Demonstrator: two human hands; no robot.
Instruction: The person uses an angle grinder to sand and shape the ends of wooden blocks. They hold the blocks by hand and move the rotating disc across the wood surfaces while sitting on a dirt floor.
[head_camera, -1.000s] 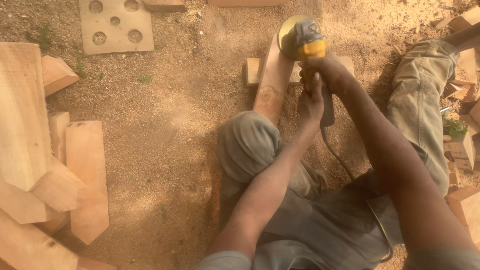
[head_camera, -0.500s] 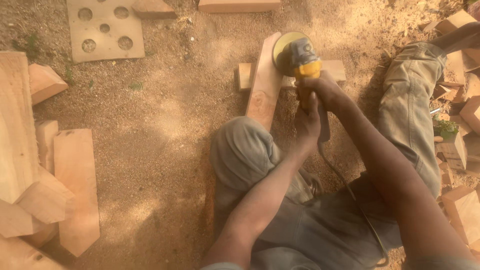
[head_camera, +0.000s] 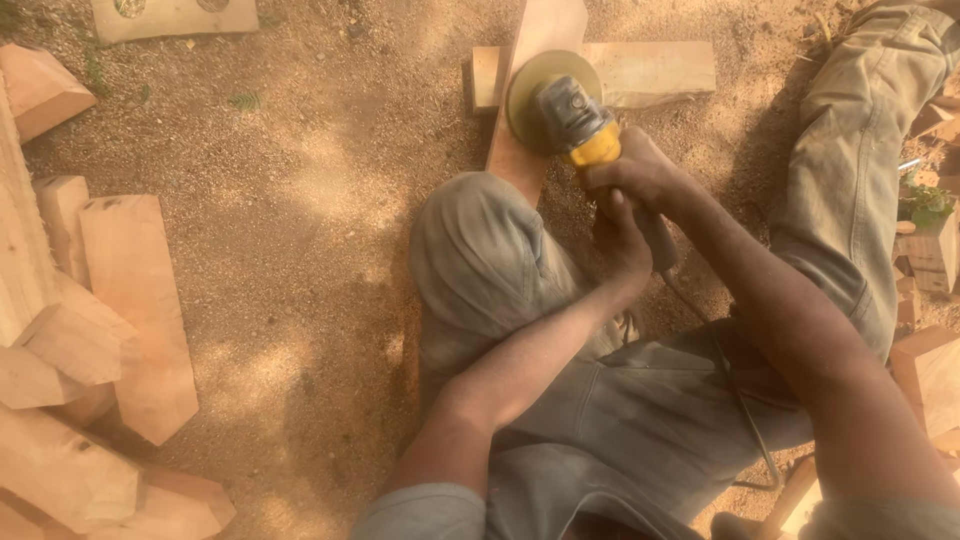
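Observation:
I sit on sandy ground with a yellow and grey angle grinder (head_camera: 578, 122) held in both hands. My right hand (head_camera: 640, 172) grips its body just behind the yellow housing. My left hand (head_camera: 622, 245) clasps the dark rear handle below it. The round sanding disc (head_camera: 535, 90) rests flat on a long wooden board (head_camera: 540, 60) that runs from my bent left knee (head_camera: 480, 250) away from me. That board lies across a shorter wooden block (head_camera: 650, 72). The grinder's black cord (head_camera: 735, 390) trails back over my lap.
Several cut timber blocks (head_camera: 120, 300) are piled at the left. A flat wooden panel with round holes (head_camera: 175, 15) lies at the top left. My right leg (head_camera: 850, 180) stretches out at the right, beside more wood offcuts (head_camera: 935, 250).
The view has closed in and shifted, so the grinder and board look larger. The disc has slid toward me along the board. Both hands keep their grip.

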